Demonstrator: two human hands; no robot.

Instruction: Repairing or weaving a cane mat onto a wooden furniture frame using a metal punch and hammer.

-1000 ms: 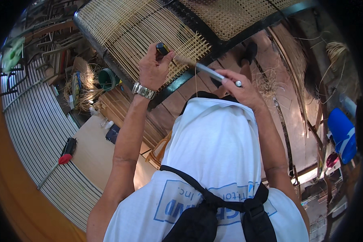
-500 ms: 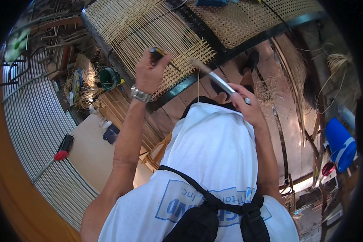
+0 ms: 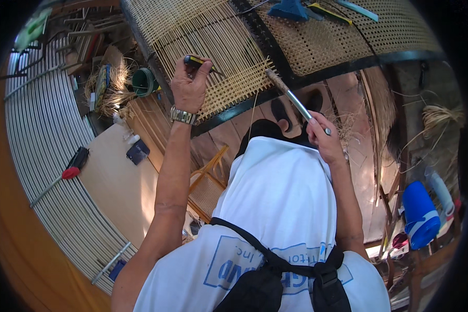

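Note:
My left hand [image 3: 189,88], with a metal watch at the wrist, grips an awl-like tool [image 3: 198,63]. Its handle is yellow and black, and its thin dark point lies over the woven cane panel [image 3: 192,39]. Near the frame's edge, loose strips cross in a denser weave. My right hand [image 3: 325,136] is closed around the lower end of a silver rod-shaped tool [image 3: 298,104]. The tool's worn brownish head points at the corner of the panel; its exact kind is unclear. One pale cane strand [image 3: 253,115] hangs from the panel's near edge.
Right of the dark frame bar, a finished cane panel [image 3: 322,44] carries a blue object [image 3: 288,9] and a yellow-handled tool [image 3: 332,14]. A green bucket [image 3: 143,82] and cane bundles stand left. A blue jug [image 3: 420,216] is at right; a board [image 3: 114,182] lies left.
The view has shifted, bringing more of the right-hand panel into sight. My left hand has drawn back slightly from the weave, and the silver tool's head now sits nearer the frame corner.

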